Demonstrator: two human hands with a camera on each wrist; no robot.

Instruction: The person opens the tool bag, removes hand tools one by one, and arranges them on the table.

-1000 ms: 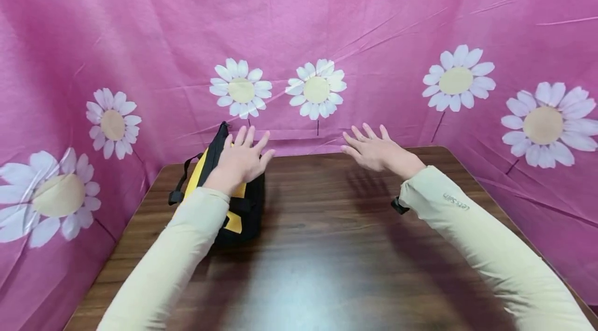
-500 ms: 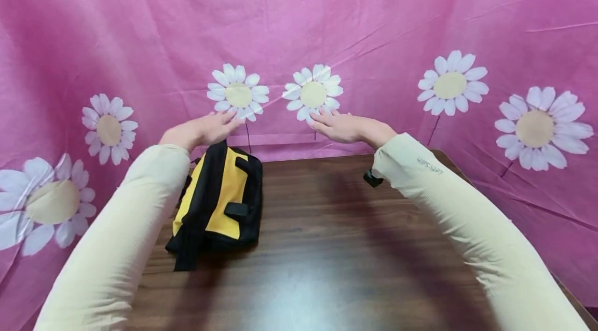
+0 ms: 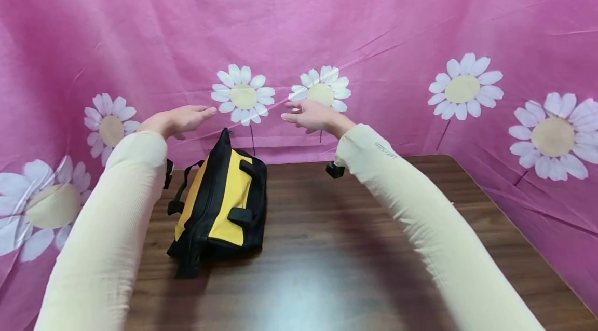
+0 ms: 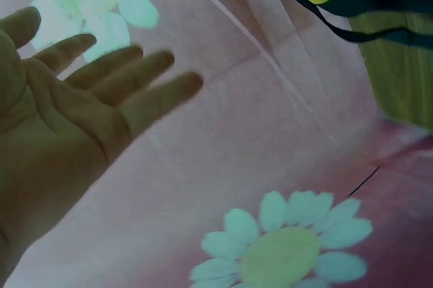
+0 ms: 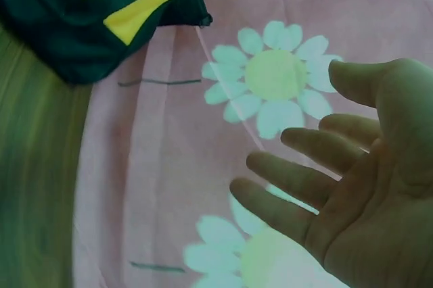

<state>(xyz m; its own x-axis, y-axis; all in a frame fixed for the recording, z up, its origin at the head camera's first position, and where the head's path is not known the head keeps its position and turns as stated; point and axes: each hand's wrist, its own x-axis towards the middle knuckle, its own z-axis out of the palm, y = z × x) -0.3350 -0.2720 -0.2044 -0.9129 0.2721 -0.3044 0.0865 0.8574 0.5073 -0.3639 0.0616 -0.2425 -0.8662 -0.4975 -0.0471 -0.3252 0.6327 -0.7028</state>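
Note:
A black and yellow tool bag point(image 3: 235, 191) stands on the left part of the wooden table, its zipped top running away from me and dark straps at its sides. My left hand point(image 3: 184, 118) hovers above and left of the bag's far end, apart from it. In the left wrist view that hand point(image 4: 74, 99) shows its bare palm with fingers spread. Right of the bag, my right hand point(image 3: 312, 114) is raised in front of a printed daisy. The right wrist view shows this hand point(image 5: 365, 173) with fingers extended and spread, holding nothing.
The brown wooden table point(image 3: 299, 227) reaches back to a pink cloth point(image 3: 374, 19) with printed white daisies, which hangs behind it and along both sides. A small black device point(image 3: 334, 169) sits under the right wrist, at the sleeve's cuff.
Both hands have risen from in front of the bag and table. The left has moved left, off the bag, and the right has come left toward the middle. The bag stays on the table.

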